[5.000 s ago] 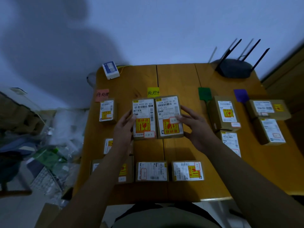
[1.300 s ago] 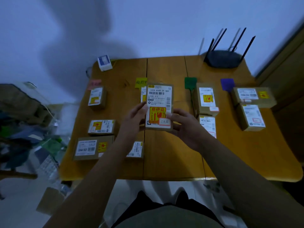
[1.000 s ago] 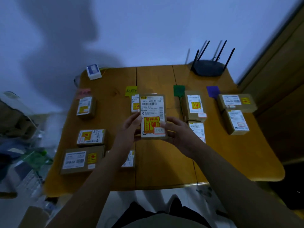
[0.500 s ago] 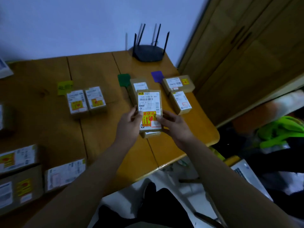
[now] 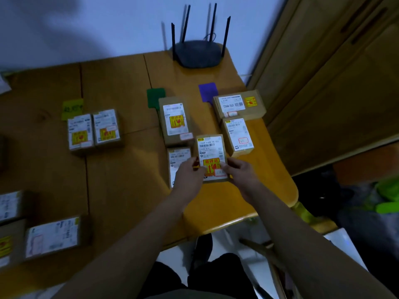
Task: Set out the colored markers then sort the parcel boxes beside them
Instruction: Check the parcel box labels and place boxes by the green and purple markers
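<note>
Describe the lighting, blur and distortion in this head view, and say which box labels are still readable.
Head view: dim, bluish light, with a soft shadow on the wall top left. Wide-angle bending curves the table edges. Boxes at the far left are smeared. The held box between left hand and right hand shows a barcode; its small print is unreadable.

Dim, bluish cast. Soft shadow on wall (image 5: pixel 64 29) upper left. Motion blur throughout; label text mostly unreadable. Wide-angle bowing at edges.
</note>
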A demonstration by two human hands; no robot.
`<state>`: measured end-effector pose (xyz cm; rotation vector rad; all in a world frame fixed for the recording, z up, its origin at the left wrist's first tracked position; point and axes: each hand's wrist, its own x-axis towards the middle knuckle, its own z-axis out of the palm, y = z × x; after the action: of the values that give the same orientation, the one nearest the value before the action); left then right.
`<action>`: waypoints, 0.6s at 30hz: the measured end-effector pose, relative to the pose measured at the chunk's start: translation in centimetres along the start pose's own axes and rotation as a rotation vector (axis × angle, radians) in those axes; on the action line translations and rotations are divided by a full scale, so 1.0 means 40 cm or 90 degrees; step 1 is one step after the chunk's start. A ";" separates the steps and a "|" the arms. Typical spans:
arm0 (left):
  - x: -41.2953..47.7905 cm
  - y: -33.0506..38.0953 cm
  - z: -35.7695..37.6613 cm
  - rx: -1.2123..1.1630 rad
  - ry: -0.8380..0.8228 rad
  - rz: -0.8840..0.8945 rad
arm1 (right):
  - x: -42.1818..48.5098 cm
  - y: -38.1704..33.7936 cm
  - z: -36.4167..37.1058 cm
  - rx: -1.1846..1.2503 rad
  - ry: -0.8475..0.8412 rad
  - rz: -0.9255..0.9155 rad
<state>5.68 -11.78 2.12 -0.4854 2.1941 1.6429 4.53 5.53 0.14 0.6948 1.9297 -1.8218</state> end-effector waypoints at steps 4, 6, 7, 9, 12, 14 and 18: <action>0.045 -0.017 0.027 0.015 0.102 -0.040 | 0.079 0.028 -0.020 -0.026 -0.047 0.033; 0.069 -0.033 0.009 0.068 0.197 -0.060 | 0.108 0.037 -0.022 -0.039 -0.055 0.051; 0.082 -0.046 -0.007 0.088 0.232 -0.090 | 0.119 0.042 -0.021 -0.043 -0.061 0.060; 0.106 -0.072 -0.041 0.114 0.237 -0.190 | 0.138 0.050 -0.017 -0.058 -0.074 0.075; 0.118 -0.104 -0.057 0.031 0.190 -0.307 | 0.155 0.060 -0.012 -0.092 -0.083 0.085; 0.115 -0.125 -0.047 -0.034 0.185 -0.308 | 0.161 0.065 -0.010 -0.113 -0.086 0.078; 0.112 -0.148 -0.027 -0.105 0.201 -0.284 | 0.160 0.070 -0.001 -0.164 -0.071 0.052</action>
<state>4.47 -14.67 -4.71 -1.2541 1.9585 1.5805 1.12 6.20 -5.92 0.5656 1.9831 -1.4960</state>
